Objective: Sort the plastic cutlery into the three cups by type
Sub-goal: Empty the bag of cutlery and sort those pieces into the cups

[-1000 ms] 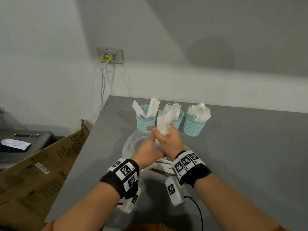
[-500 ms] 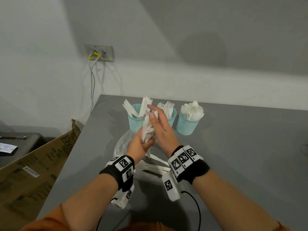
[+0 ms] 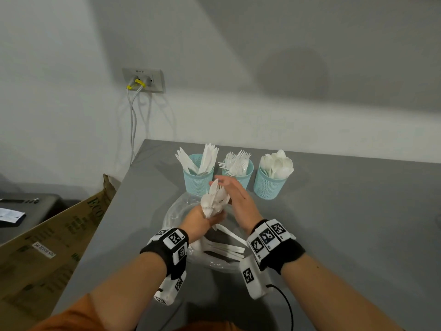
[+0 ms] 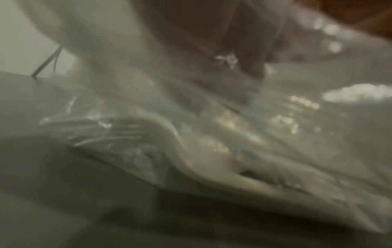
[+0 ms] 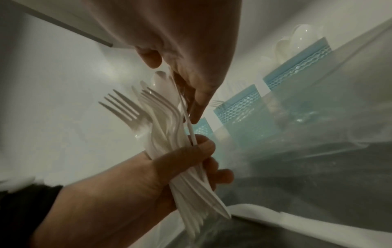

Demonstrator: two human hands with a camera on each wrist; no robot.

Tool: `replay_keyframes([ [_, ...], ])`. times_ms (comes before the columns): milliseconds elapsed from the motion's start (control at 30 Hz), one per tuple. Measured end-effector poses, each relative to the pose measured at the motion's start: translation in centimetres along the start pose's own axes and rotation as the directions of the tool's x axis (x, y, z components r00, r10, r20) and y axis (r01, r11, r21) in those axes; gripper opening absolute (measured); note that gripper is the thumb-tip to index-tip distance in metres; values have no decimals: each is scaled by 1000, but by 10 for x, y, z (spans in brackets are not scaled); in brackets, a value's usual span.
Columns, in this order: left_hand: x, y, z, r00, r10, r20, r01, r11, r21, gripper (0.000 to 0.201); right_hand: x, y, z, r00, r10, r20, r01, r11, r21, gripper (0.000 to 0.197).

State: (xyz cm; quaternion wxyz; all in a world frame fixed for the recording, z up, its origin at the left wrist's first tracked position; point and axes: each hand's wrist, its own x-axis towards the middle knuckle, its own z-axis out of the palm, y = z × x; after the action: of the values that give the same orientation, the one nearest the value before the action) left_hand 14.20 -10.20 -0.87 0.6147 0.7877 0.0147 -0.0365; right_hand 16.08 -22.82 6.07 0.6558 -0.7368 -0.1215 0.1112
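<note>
Three teal cups stand in a row at the back: a knife cup (image 3: 198,180), a fork cup (image 3: 241,174) and a spoon cup (image 3: 270,185). My left hand (image 3: 202,220) grips an upright bundle of white cutlery (image 3: 213,201) over a clear plastic bowl (image 3: 173,213). In the right wrist view forks (image 5: 167,127) fan out of that left hand (image 5: 180,159). My right hand (image 3: 235,195) is against the bundle's right side, fingers nearly straight. There the right hand (image 5: 191,80) pinches one thin piece (image 5: 186,117) seen edge-on. More cutlery (image 3: 224,249) lies in the bowl.
The grey table (image 3: 346,223) ends at its left edge beside a cardboard box (image 3: 47,247). A wall socket with cables (image 3: 143,80) is behind the table's left corner. A black cable (image 3: 287,306) trails from my right wrist. The left wrist view is blurred, showing a fork (image 4: 148,132) in the bowl.
A second ago both hands gripped the bundle in front of the fork cup. My right hand has since straightened its fingers, and the bundle now sits lower, in front of the knife cup.
</note>
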Motion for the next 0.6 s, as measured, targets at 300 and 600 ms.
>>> replay_keyframes([
  [300, 1, 19, -7, 989, 21, -145, -49, 981, -190, 9, 20, -30, -16, 999, -46, -7, 46, 999, 5, 27],
  [600, -6, 46, -21, 992, 89, -95, -107, 973, -207, 18, 21, -41, -4, 997, -64, -51, 68, 994, 85, 25],
])
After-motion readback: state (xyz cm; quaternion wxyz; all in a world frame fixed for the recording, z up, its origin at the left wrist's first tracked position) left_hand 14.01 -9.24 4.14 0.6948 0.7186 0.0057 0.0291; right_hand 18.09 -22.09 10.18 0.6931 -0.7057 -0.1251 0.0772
